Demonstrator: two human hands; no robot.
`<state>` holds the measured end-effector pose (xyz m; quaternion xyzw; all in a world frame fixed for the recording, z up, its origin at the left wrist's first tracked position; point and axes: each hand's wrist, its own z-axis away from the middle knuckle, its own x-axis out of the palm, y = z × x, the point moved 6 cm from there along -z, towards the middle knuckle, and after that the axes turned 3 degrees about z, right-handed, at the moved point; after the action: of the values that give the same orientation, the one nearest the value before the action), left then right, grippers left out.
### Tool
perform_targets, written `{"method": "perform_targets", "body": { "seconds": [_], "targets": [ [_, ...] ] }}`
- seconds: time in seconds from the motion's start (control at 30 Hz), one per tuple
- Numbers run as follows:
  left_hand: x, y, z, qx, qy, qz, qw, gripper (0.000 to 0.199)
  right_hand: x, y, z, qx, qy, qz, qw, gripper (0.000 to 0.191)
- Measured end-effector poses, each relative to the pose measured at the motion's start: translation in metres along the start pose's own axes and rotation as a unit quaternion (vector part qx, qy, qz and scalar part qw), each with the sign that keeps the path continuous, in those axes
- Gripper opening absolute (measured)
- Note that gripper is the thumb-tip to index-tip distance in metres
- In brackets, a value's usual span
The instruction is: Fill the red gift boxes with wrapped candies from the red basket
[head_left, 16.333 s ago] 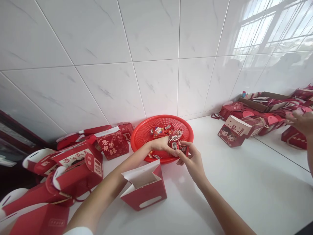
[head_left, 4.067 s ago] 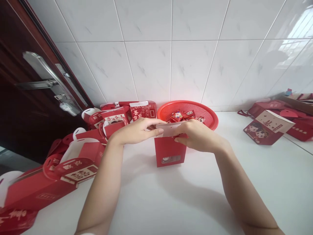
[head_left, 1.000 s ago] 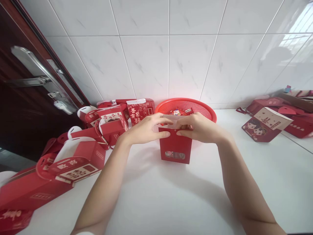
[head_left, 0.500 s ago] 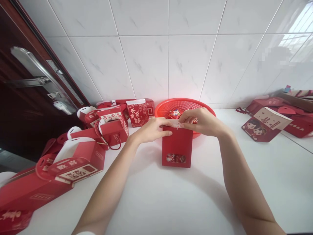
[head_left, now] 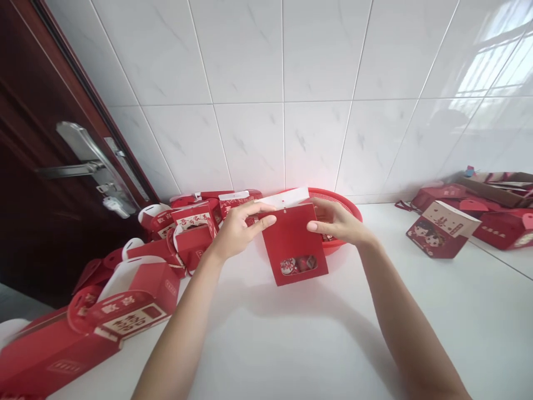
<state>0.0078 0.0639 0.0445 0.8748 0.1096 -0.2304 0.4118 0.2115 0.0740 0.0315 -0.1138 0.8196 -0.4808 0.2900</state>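
Observation:
A red paper gift box point(head_left: 293, 236) is held up between my two hands, tilted a little. Its low oval window shows red and white wrapped pieces inside. Above its top edge a white flap point(head_left: 287, 198) stands up. My left hand point(head_left: 244, 225) grips the upper left corner, thumb on the front. At the right edge my right hand point(head_left: 337, 222) holds it, thumb in front and fingers behind, partly hidden. Behind the box sits a red plastic basket point(head_left: 350, 210), whose contents are mostly covered by the box and my right hand.
Several red gift boxes point(head_left: 137, 297) crowd the left side of the white table point(head_left: 266, 344). On the right stand a red and cream box point(head_left: 442, 230), more red boxes point(head_left: 506, 225) and a brown cardboard tray point(head_left: 495, 189). A tiled wall is behind; a dark door point(head_left: 25, 222) is at left.
The box has turned and tilted, its bottom swinging right. My right hand has moved from the top flap down to the box's right edge. The view has tilted upward.

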Motion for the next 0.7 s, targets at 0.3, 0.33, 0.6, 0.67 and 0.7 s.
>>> {"method": "perform_targets", "body": {
  "seconds": [0.3,0.33,0.6,0.67,0.7],
  "targets": [
    [0.0,0.0,0.002,0.011,0.077,0.02,0.997,0.036,0.012,0.013,-0.006,0.009,0.046,-0.123,0.991,0.038],
    [0.001,0.0,0.002,0.01,0.082,0.037,0.996,0.039,0.012,0.014,-0.006,0.008,0.051,-0.127,0.99,0.037],
    [0.009,-0.004,0.001,-0.066,0.07,0.214,0.972,0.062,0.012,0.014,-0.008,0.004,0.085,-0.142,0.986,0.038],
    [0.014,-0.002,0.0,-0.082,0.033,0.243,0.966,0.057,0.011,0.015,-0.008,0.013,0.1,-0.15,0.984,0.036],
    [0.016,-0.002,0.0,-0.087,0.02,0.248,0.965,0.054,0.011,0.016,-0.008,0.019,0.105,-0.154,0.982,0.035]
  ]
}}
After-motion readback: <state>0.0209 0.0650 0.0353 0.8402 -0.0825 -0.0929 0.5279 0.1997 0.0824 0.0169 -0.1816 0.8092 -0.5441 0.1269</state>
